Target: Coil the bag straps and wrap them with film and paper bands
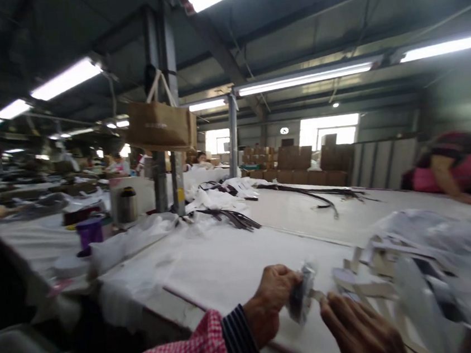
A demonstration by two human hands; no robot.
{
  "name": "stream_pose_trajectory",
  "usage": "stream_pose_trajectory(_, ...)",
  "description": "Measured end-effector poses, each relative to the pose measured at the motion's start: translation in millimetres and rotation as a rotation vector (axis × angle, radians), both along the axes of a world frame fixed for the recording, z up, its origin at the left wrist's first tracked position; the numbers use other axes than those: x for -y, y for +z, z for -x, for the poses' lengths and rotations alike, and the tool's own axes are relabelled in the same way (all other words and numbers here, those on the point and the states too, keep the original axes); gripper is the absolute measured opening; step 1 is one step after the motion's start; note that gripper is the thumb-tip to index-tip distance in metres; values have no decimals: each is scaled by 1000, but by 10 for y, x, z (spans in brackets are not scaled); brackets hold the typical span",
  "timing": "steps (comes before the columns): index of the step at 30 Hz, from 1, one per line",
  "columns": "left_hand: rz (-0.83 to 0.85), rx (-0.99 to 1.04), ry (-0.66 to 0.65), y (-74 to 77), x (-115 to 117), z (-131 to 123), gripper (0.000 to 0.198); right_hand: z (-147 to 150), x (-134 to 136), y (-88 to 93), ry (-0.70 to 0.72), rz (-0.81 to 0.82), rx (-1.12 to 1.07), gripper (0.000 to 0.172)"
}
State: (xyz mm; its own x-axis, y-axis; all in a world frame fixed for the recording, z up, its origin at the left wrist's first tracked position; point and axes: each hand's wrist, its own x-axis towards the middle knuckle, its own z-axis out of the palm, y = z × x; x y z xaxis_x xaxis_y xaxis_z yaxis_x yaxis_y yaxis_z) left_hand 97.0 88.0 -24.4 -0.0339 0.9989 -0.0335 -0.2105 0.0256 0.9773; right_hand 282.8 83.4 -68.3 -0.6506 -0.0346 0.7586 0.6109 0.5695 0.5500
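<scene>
My left hand (pixel 269 299) pinches a small clear plastic packet (pixel 301 299) with something dark inside, held upright above the white table. Close to its right side is my right hand (pixel 361 329), fingers curled, with a short beige strip (pixel 316 295) between its fingertips and the packet. What is in the packet is too blurred to name. Just right of the hands lie loose beige strips (pixel 373 288) and a large white roll or reel (pixel 426 308), smeared by motion.
The white table (pixel 222 256) bears dark straps (pixel 235 218) and crumpled white material. Clear plastic film (pixel 430 229) lies at right. A co-worker (pixel 449 171) leans over the table there. A brown bag (pixel 160 125) hangs on a post; a purple container (pixel 90 232) stands left.
</scene>
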Motion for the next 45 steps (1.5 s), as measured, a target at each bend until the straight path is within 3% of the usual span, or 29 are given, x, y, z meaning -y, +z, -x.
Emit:
stream_pose_trajectory(3, 4, 11, -98, -22, -5, 26, 46, 55, 64, 142, -29, 77, -55, 31)
stream_pose_trajectory(6, -34, -18, -108, 29, -3, 56, 42, 76, 110, 206, -52, 111, -17, 32)
stream_pose_trajectory(10, -126, -107, -142, 113, 10, 34, 35, 52, 96, 177, -75, 131, 31, 29)
stream_pose_trajectory(12, -171, -161, -134, 84, -11, 15, 30, 50, 54, 106, -92, 159, 25, 28)
stream_pose_trajectory(16, -481, -611, -35, -199, -116, 22, 16, 49, -37, -142, -117, 402, -5, 28)
stream_pose_trajectory(18, -651, -857, -43, -402, -169, 39, 11, 41, -66, -255, -80, 507, -6, 25)
stream_pose_trajectory(20, -718, -938, -102, -571, -203, 54, 10, 35, -86, -309, -32, 588, -22, 20)
stream_pose_trajectory(22, -744, -945, -158, -668, -224, 68, 12, 37, -108, -299, 20, 729, -78, 17)
stream_pose_trajectory(25, -773, -938, -207, -699, -251, 91, 12, 50, -160, -225, 134, 974, -185, 13)
stream_pose_trajectory(29, -766, -897, -223, -678, -285, 112, 14, 66, -241, -153, 212, 1075, -256, 12)
stream_pose_trajectory(36, -698, -756, -286, -608, -300, 197, 10, 108, -347, 8, 115, 1170, -150, 13)
stream_pose_trajectory(41, -584, -628, -147, -542, -297, 208, 7, 153, -413, 162, 38, 1248, -108, 19)
stream_pose_trajectory(45, -546, -560, -77, -519, -329, 130, 8, 185, -505, 246, -12, 1493, -203, 12)
